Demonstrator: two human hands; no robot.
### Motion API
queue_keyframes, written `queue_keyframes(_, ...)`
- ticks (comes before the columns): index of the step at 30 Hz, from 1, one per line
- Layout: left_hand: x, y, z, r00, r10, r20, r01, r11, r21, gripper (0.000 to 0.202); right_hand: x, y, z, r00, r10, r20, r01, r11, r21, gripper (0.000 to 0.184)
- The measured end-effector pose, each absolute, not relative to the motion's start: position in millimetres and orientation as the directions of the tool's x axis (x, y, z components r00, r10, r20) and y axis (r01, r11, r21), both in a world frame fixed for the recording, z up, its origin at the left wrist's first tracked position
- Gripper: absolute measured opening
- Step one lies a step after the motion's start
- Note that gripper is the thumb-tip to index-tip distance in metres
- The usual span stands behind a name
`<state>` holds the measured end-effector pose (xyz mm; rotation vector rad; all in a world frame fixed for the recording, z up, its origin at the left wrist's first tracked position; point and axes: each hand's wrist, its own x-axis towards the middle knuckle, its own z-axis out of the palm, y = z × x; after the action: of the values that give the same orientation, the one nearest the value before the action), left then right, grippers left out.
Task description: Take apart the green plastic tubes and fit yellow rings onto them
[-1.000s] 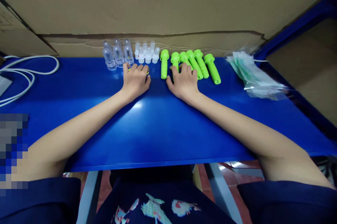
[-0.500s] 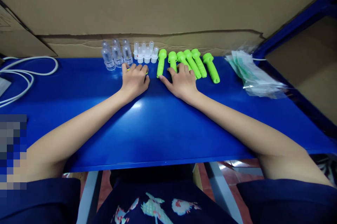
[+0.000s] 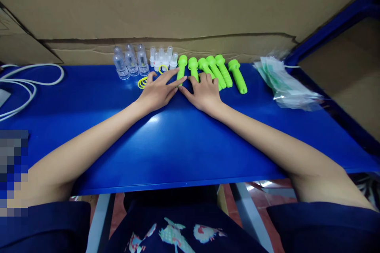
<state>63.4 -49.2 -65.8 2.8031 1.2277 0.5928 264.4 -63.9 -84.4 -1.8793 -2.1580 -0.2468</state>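
Observation:
My left hand (image 3: 158, 90) lies flat on the blue table (image 3: 89, 126), fingers stretched rightward, tips touching the leftmost green plastic handle (image 3: 181, 67). My right hand (image 3: 203, 90) rests open just right of it, fingers on the lower ends of several green handles (image 3: 219, 70) lined up in a row. Yellow rings (image 3: 143, 82) lie uncovered left of my left hand, and one more yellow ring (image 3: 162, 68) by the small white caps (image 3: 162, 59). Clear plastic cylinders (image 3: 129, 63) stand behind them.
Clear plastic bags (image 3: 285, 84) lie at the table's right. A white cable (image 3: 26, 82) loops at the far left. Cardboard (image 3: 178, 7) walls the back. A blue frame rail (image 3: 332, 27) runs along the right.
My left hand has opened out and slid right, fingers reaching the leftmost green handle, which uncovers the yellow rings. My right hand has stayed nearly still.

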Motion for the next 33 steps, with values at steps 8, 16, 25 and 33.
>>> queue_keyframes(8, 62, -41, -72, 0.633, 0.725, 0.273, 0.683, -0.688, 0.244, 0.05, 267, -62, -86, -0.162, 0.933, 0.32, 0.977, 0.199, -0.083, 0.06)
queue_keyframes(16, 64, -42, -68, 0.643, 0.733, 0.22, 0.691, -0.68, 0.245, 0.053, 266, -65, -80, -0.18, 0.939, 0.292, 0.973, 0.213, -0.085, 0.055)
queue_keyframes(25, 63, -43, -67, 0.65, 0.729, 0.217, 0.682, -0.685, 0.257, 0.055, 268, -66, -79, -0.157, 0.926, 0.344, 0.95, 0.237, -0.204, 0.046)
queue_keyframes(33, 64, -49, -69, 0.429, 0.826, 0.364, 0.846, -0.509, 0.158, 0.052, 278, -51, -99, -0.227, 0.821, 0.524, 0.877, 0.406, -0.255, 0.04)
